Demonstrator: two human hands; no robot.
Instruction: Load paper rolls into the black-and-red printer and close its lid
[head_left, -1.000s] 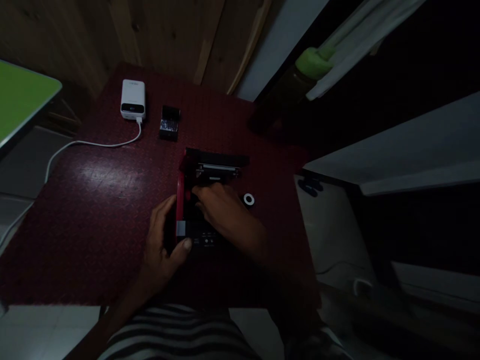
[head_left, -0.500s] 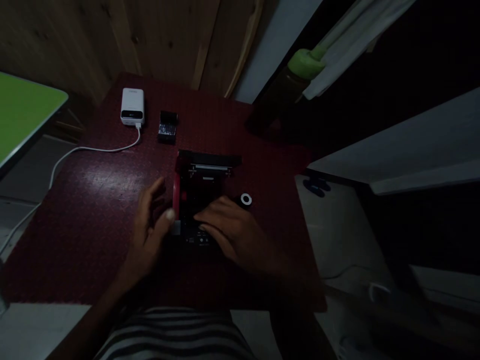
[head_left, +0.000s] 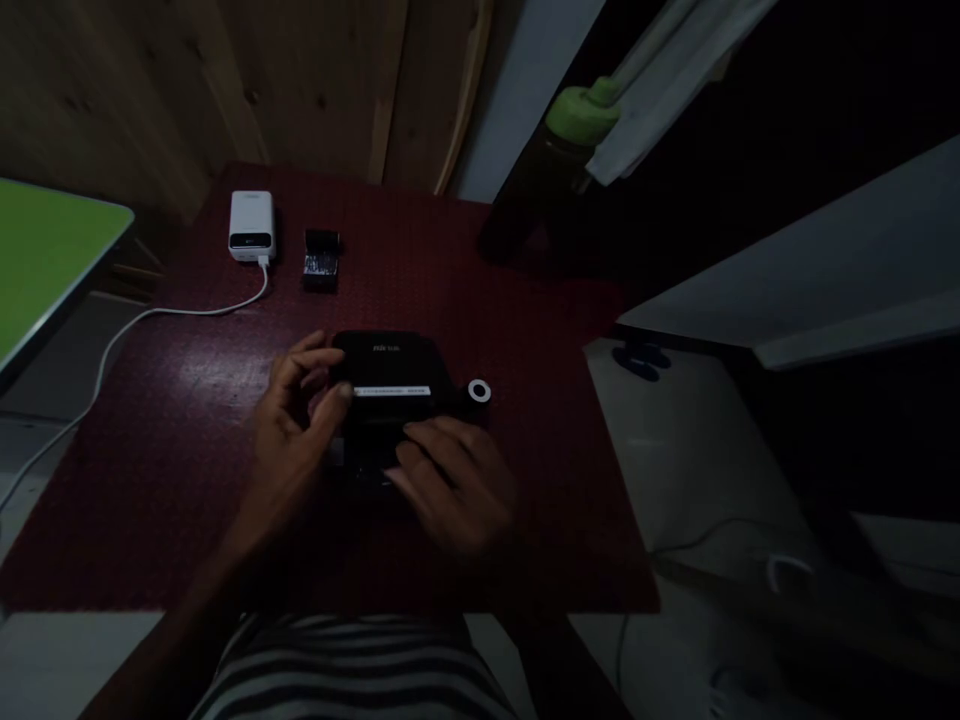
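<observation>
In the head view a small black-and-red printer (head_left: 390, 368) sits on the dark red table, its black lid swung down over the body. The lid carries pale lettering and a white label strip (head_left: 394, 392). My left hand (head_left: 296, 425) grips the printer's left side, thumb and fingertips on the lid's edge. My right hand (head_left: 457, 485) is curled at the front, with fingertips at the lid's front edge and the thumb lower down. The dim light hides the front panel and the exact finger contact. Beside the lid's right side is a white ring-shaped piece (head_left: 479, 391).
A white power bank (head_left: 252, 225) with a plugged-in cable (head_left: 187, 312) lies on the red table (head_left: 187, 450) at the back left. Near it is a small black glossy object (head_left: 321, 262). A green-capped bottle (head_left: 581, 118) stands at the back right. A green tabletop (head_left: 52, 250) borders the left.
The printer's lid, upright before, has come down toward me over the body. My left hand has closed in on the printer's side. My right hand has drawn back to its front edge.
</observation>
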